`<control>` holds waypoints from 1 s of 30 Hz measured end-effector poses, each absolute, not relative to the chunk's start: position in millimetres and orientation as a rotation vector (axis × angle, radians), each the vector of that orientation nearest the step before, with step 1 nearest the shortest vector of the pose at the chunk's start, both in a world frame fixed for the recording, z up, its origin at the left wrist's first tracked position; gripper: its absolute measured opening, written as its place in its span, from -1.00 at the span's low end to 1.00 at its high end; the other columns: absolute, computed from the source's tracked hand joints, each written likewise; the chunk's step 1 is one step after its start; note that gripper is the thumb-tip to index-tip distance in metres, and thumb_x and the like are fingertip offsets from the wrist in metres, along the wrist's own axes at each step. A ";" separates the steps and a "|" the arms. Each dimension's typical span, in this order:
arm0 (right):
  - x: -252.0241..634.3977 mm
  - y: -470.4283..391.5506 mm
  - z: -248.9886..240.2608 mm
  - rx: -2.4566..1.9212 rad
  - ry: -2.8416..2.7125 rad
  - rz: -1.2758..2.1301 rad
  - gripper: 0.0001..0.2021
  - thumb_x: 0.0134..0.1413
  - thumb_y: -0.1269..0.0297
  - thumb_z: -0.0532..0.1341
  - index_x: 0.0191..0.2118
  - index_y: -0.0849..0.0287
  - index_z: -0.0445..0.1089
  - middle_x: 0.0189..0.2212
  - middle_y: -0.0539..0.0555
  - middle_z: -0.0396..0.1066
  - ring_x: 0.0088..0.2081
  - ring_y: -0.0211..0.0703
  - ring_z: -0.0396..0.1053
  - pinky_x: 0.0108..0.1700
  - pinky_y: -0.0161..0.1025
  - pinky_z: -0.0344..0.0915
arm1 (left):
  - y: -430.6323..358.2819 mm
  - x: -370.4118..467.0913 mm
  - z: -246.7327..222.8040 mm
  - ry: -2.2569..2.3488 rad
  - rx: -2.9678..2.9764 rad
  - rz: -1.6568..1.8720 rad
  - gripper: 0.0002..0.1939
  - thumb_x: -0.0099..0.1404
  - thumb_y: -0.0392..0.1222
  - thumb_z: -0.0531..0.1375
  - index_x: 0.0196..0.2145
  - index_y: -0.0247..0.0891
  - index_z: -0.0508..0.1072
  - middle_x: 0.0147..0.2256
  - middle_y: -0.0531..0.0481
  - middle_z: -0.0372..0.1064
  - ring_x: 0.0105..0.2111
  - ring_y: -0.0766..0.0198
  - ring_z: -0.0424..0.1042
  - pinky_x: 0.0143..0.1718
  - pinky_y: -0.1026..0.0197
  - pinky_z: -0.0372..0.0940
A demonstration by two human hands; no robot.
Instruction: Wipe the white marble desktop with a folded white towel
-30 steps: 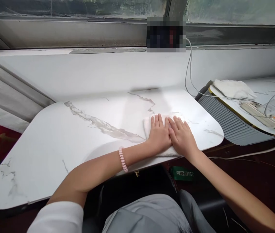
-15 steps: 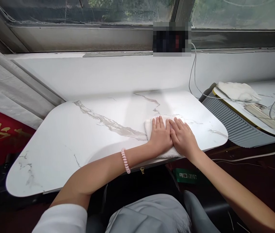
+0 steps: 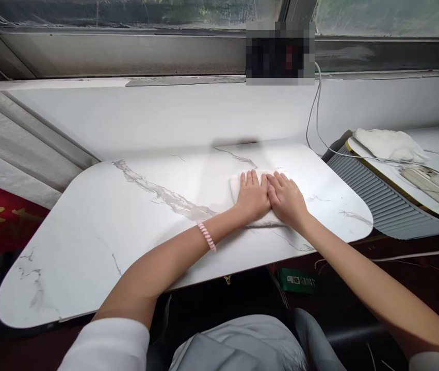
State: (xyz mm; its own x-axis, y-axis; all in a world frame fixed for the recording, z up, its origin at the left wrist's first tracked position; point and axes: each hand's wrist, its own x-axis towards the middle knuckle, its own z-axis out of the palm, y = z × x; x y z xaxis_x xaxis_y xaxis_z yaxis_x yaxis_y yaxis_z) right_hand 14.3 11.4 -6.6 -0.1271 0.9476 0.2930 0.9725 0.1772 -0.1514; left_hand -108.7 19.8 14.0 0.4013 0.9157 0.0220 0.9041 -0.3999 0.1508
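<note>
A folded white cloth lies on the white marble-patterned table. My left hand rests flat on the cloth, fingers stretched out and pointing away from me. Beside it, my right hand presses on the cloth's right part, its fingers also stretched out. The two hands touch near the thumbs and cover much of the cloth. A pink coil band circles my left forearm.
To the right stands a ribbed grey side unit with a second white cloth and a power strip on top. A white cable hangs from the windowsill. Below the table's front edge is a green box.
Both hands and the cloth under them have slid away from me, from the table's front edge toward the wall. The camera view has shifted slightly.
</note>
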 end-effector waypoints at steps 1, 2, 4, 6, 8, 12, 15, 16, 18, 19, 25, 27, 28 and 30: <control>13.5 23.8 -6.1 -1.820 -2.139 -0.100 -0.49 0.34 0.26 -0.18 0.27 0.20 0.26 0.30 0.22 0.24 0.33 0.14 0.14 0.29 0.14 0.13 | 31.4 -109.3 13.3 1.658 2.529 0.159 -0.40 0.50 -0.12 -0.18 0.40 -0.46 -0.01 0.39 -0.39 -0.12 0.41 -0.07 -0.14 0.39 -0.12 -0.24; 12.2 37.7 -5.4 -1.816 -2.140 -0.086 -0.49 0.34 0.27 -0.17 0.26 0.21 0.27 0.29 0.23 0.25 0.32 0.15 0.15 0.28 0.14 0.13 | 44.4 -110.1 12.7 1.662 2.527 0.164 -0.40 0.50 -0.12 -0.18 0.40 -0.46 -0.01 0.39 -0.39 -0.11 0.41 -0.05 -0.14 0.39 -0.10 -0.26; 8.4 68.1 -3.7 -1.808 -2.136 -0.049 -0.49 0.33 0.29 -0.17 0.24 0.22 0.29 0.27 0.25 0.27 0.31 0.14 0.16 0.27 0.14 0.14 | 73.0 -112.9 11.5 1.676 2.525 0.181 -0.40 0.50 -0.12 -0.19 0.39 -0.46 0.00 0.39 -0.37 -0.08 0.41 -0.02 -0.12 0.39 -0.05 -0.27; 2.9 98.6 -2.2 -1.786 -2.129 -0.020 -0.50 0.31 0.31 -0.16 0.22 0.21 0.30 0.24 0.25 0.30 0.29 0.13 0.19 0.25 0.14 0.15 | 100.9 -117.1 10.6 1.708 2.516 0.221 -0.41 0.50 -0.12 -0.19 0.39 -0.44 0.03 0.38 -0.35 -0.05 0.40 0.00 -0.09 0.39 -0.03 -0.27; -3.9 125.3 -1.6 -1.751 -2.123 -0.006 -0.52 0.29 0.34 -0.14 0.20 0.19 0.32 0.23 0.24 0.32 0.28 0.12 0.20 0.25 0.14 0.15 | 124.3 -122.4 10.0 1.750 2.497 0.269 -0.43 0.50 -0.12 -0.19 0.37 -0.41 0.07 0.37 -0.32 0.00 0.38 0.03 -0.04 0.39 -0.02 -0.25; -19.3 159.8 -1.7 -1.705 -2.133 0.015 -0.53 0.26 0.37 -0.13 0.16 0.19 0.34 0.20 0.23 0.36 0.25 0.11 0.21 0.23 0.13 0.15 | 152.8 -134.3 8.9 1.826 2.476 0.349 -0.48 0.51 -0.13 -0.17 0.31 -0.35 0.18 0.31 -0.26 0.14 0.33 0.06 0.07 0.37 -0.02 -0.18; -28.8 169.5 -1.6 -1.724 -2.137 0.013 -0.53 0.27 0.36 -0.14 0.15 0.19 0.34 0.20 0.24 0.35 0.23 0.12 0.23 0.23 0.14 0.15 | 160.5 -142.2 7.6 1.855 2.500 0.361 -0.49 0.51 -0.15 -0.18 0.30 -0.35 0.20 0.30 -0.26 0.16 0.32 0.06 0.09 0.37 0.01 -0.17; -31.2 170.1 -1.2 -1.732 -2.136 0.012 -0.53 0.28 0.36 -0.15 0.16 0.19 0.34 0.21 0.24 0.34 0.24 0.13 0.22 0.24 0.15 0.13 | 161.1 -144.4 7.4 1.858 2.507 0.353 -0.49 0.51 -0.16 -0.18 0.31 -0.36 0.18 0.31 -0.27 0.14 0.33 0.06 0.07 0.37 0.01 -0.18; -35.0 167.5 0.3 -1.745 -2.138 0.025 -0.52 0.29 0.35 -0.15 0.19 0.20 0.33 0.24 0.24 0.30 0.27 0.14 0.18 0.26 0.17 0.10 | 159.5 -148.2 7.7 1.855 2.510 0.344 -0.48 0.51 -0.16 -0.17 0.34 -0.35 0.14 0.33 -0.28 0.10 0.34 0.04 0.04 0.37 -0.04 -0.19; -36.9 164.2 1.4 -1.758 -2.141 0.043 -0.50 0.30 0.34 -0.16 0.22 0.21 0.30 0.26 0.25 0.27 0.29 0.14 0.15 0.27 0.18 0.08 | 157.4 -150.1 8.3 1.844 2.505 0.338 -0.47 0.51 -0.15 -0.17 0.34 -0.35 0.12 0.34 -0.28 0.08 0.35 0.03 0.02 0.37 -0.07 -0.19; -53.4 108.9 8.7 -1.897 -2.179 0.156 -0.45 0.39 0.27 -0.20 0.39 0.30 0.08 0.40 0.32 0.00 0.41 0.16 -0.06 0.34 0.14 -0.07 | 112.6 -166.6 11.3 1.766 2.449 0.269 -0.44 0.50 -0.15 -0.13 0.37 -0.38 0.06 0.39 -0.32 -0.06 0.40 -0.01 -0.09 0.38 -0.13 -0.23; -58.0 76.0 10.4 -1.878 -2.238 0.136 -0.45 0.40 0.27 -0.20 0.40 0.32 0.05 0.40 0.32 -0.01 0.41 0.18 -0.08 0.35 0.14 -0.08 | 80.7 -173.1 9.7 1.777 2.447 0.256 -0.43 0.50 -0.15 -0.13 0.38 -0.40 0.05 0.40 -0.34 -0.09 0.40 -0.04 -0.12 0.39 -0.13 -0.26; -59.3 57.6 11.4 -1.858 -2.277 0.121 -0.44 0.40 0.27 -0.20 0.40 0.33 0.04 0.40 0.31 0.00 0.41 0.18 -0.07 0.35 0.14 -0.08 | 61.7 -176.1 8.7 1.786 2.447 0.250 -0.43 0.50 -0.15 -0.13 0.38 -0.41 0.04 0.40 -0.35 -0.10 0.41 -0.05 -0.13 0.39 -0.14 -0.26; -60.2 18.5 13.9 -1.796 -2.370 0.105 -0.44 0.39 0.25 -0.17 0.40 0.35 0.05 0.39 0.29 0.04 0.40 0.20 -0.04 0.35 0.13 -0.05 | 19.7 -181.8 6.8 1.806 2.446 0.238 -0.43 0.49 -0.17 -0.14 0.38 -0.42 0.05 0.40 -0.34 -0.09 0.41 -0.09 -0.13 0.39 -0.18 -0.25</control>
